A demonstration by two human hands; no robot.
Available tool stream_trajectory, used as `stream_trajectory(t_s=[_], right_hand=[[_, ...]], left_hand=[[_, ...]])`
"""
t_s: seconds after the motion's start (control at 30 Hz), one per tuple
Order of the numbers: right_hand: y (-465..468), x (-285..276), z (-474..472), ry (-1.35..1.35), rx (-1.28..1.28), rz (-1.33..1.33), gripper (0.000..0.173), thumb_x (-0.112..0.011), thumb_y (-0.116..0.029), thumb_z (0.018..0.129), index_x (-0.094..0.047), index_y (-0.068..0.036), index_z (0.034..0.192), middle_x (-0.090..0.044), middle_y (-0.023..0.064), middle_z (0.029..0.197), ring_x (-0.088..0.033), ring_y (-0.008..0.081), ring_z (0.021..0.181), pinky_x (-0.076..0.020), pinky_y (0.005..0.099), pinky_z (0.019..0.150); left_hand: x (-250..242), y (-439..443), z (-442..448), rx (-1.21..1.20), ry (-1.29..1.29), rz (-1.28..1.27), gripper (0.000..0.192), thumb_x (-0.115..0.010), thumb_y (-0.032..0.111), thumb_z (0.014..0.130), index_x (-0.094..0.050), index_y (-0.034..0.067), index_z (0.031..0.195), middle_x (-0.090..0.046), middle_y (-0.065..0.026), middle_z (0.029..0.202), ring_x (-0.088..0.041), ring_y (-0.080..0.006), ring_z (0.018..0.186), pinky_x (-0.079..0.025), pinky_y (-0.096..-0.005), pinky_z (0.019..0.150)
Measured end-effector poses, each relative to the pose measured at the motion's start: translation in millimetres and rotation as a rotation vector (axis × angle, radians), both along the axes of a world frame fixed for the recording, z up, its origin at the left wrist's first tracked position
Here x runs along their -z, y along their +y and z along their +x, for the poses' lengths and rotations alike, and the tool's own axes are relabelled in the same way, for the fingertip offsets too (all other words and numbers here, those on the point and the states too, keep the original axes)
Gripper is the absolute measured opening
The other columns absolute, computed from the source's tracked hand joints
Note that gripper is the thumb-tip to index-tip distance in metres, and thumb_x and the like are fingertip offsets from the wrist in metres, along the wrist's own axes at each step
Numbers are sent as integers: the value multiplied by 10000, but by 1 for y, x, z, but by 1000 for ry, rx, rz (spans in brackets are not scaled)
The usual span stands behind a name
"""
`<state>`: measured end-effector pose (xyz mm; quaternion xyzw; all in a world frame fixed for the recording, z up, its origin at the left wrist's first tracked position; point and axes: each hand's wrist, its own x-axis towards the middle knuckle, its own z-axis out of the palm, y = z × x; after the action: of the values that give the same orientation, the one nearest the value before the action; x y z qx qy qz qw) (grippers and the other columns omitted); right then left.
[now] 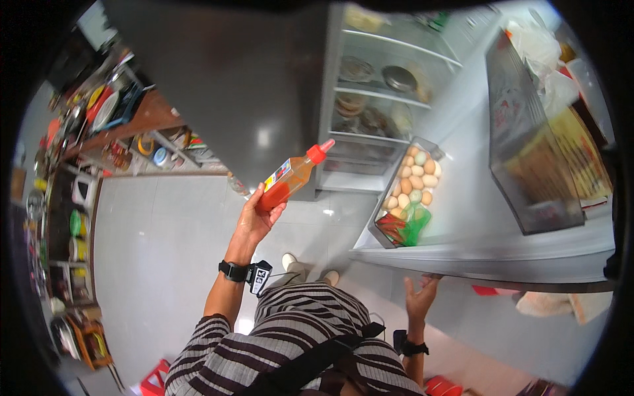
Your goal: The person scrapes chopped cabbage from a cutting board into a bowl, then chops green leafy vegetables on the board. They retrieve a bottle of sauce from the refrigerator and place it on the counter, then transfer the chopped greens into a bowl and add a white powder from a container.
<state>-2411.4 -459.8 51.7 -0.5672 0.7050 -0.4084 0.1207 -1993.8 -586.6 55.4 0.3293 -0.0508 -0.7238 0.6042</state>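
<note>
My left hand (pixel 258 218) grips the lower part of a clear sauce bottle (pixel 293 177), tilted, with a red nozzle cap, a label and orange-red sauce in it. My right hand (pixel 421 296) is at the outer edge of the open refrigerator door (pixel 460 250); its fingers curl against the edge and are partly hidden there. On the inner side of that door, a door bin (pixel 375 231) holds several eggs (pixel 416 182), a green plastic bag (pixel 415 223) and red chili peppers (pixel 392 225). The bottle is in front of the refrigerator, left of the eggs.
Refrigerator shelves (pixel 381 90) hold bowls and wrapped food. A larger door bin (pixel 525 148) carries packages and plastic bags. Left stands a cluttered shelf unit (pixel 143 111). Below are the tiled floor (pixel 163 247), a red stool (pixel 156 378) and a pale cloth (pixel 545 303).
</note>
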Motion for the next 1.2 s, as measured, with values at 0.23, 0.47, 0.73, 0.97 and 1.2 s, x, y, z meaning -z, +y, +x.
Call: stream_trajectory(t_s=[0.23, 0.47, 0.73, 0.97, 1.2], right_hand=[[-52, -55, 75, 873, -430, 112, 434, -612, -50, 784, -491, 16, 1196, -441, 160, 1266, -487, 367, 1014, -420, 419, 885], [-217, -17, 151, 1145, -626, -78, 461, -608, 12, 735, -502, 3, 1184, -408, 87, 1296, -471, 360, 1000, -445, 409, 847], [-378, 14, 243, 1212, -583, 1, 443, -716, -29, 708, -528, 12, 1107, -344, 91, 1284, -508, 329, 931, -538, 380, 787], [-436, 37, 272, 1162, -613, 25, 534, -755, 2, 646, -483, 64, 1101, -317, 123, 1289, -493, 374, 962, -564, 398, 758], [-439, 62, 242, 698, -947, 72, 458, -715, -155, 753, -537, -30, 1157, -484, 165, 1207, -558, 356, 982, -500, 440, 781]], left_hand=[[9, 66, 39, -138, 173, 141, 546, -595, 509, 854, -560, 5, 1059, -631, -133, 784, -602, -149, 563, -523, -199, 497], [39, 83, 63, -157, 354, 111, 653, -437, 608, 882, -576, -29, 905, -500, -45, 552, -428, -71, 405, -359, -160, 354], [56, 104, 66, -345, 532, 112, 647, -384, 560, 900, -552, -61, 836, -445, -38, 504, -346, -82, 353, -313, -177, 302], [63, 121, 58, -528, 586, 137, 648, -345, 560, 916, -534, -54, 832, -368, -10, 497, -310, -80, 353, -298, -166, 308], [86, 129, 58, -622, 526, 151, 657, -348, 567, 915, -539, -57, 846, -384, -18, 510, -310, -78, 366, -304, -170, 313]])
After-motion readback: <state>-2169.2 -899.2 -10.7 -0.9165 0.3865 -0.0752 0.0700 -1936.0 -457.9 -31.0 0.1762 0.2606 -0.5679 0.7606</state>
